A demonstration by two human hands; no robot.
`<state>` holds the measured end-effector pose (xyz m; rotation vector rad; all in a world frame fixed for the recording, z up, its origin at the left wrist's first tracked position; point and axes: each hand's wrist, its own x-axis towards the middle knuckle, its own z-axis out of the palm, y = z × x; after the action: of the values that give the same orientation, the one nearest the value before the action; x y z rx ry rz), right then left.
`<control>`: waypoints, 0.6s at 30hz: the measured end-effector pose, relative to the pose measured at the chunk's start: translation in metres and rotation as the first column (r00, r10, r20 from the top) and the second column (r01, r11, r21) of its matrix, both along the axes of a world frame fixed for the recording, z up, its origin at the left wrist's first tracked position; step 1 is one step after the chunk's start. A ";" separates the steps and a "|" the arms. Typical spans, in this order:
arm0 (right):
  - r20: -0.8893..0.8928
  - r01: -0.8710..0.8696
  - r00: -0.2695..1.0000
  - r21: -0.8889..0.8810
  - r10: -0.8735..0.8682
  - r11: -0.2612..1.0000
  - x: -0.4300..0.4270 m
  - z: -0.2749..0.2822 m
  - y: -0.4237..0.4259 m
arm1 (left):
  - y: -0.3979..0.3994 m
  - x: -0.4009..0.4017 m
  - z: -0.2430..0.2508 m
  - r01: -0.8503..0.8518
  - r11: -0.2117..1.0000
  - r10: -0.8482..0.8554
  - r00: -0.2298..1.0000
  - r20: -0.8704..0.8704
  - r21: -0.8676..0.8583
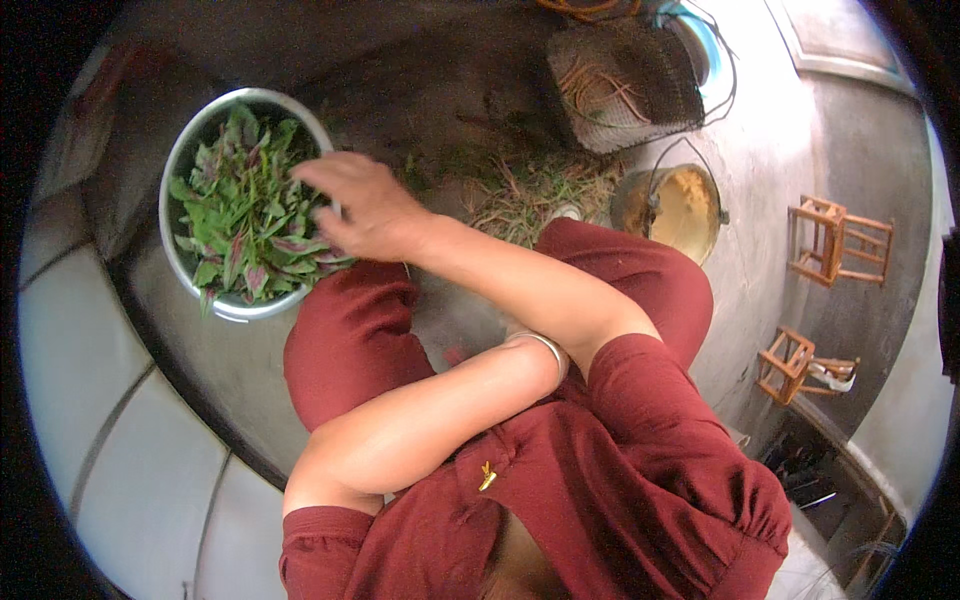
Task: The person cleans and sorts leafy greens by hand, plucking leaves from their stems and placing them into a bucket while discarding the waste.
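Observation:
My right hand [367, 206] reaches across to the left, at the right rim of a round metal basin [169, 217]. Its fingers are apart and slightly blurred, and nothing shows between them. A heap of green and purple amaranth-like leaves [247, 217] fills the basin. My left forearm crosses under my right one, with a silver bangle [559, 356] at the wrist; my left hand is hidden beyond it. Cut stems and plant scraps [525, 195] lie on the floor ahead of my knees.
Beyond the scraps stands a woven basket [637, 124] holding orange cord-like strands. A bucket with a wire handle [686, 214] is near my right knee. Two small wooden stools [829, 240] are at the right. Pale panels [97, 360] curve along the left.

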<state>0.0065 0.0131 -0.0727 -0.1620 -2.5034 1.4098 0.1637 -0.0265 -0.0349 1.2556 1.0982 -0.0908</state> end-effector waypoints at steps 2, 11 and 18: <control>0.114 0.215 0.972 -0.069 -0.206 0.974 0.027 -0.040 0.022 | 0.013 -0.020 0.028 0.209 0.977 -0.211 0.971 -0.116 -0.035; 0.827 0.353 0.179 0.452 -0.533 0.819 0.177 -0.172 0.143 | 0.028 -0.003 0.016 0.377 0.923 -0.326 0.874 -0.361 0.079; 0.926 0.325 0.035 0.345 -0.375 0.881 0.235 -0.249 0.203 | 0.031 0.003 0.000 0.395 0.918 -0.364 0.867 -0.341 0.023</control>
<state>0.2416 0.2163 -0.3213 -2.3134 -2.8808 1.0844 0.1668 0.0042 -0.0349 1.5686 1.1322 -0.5761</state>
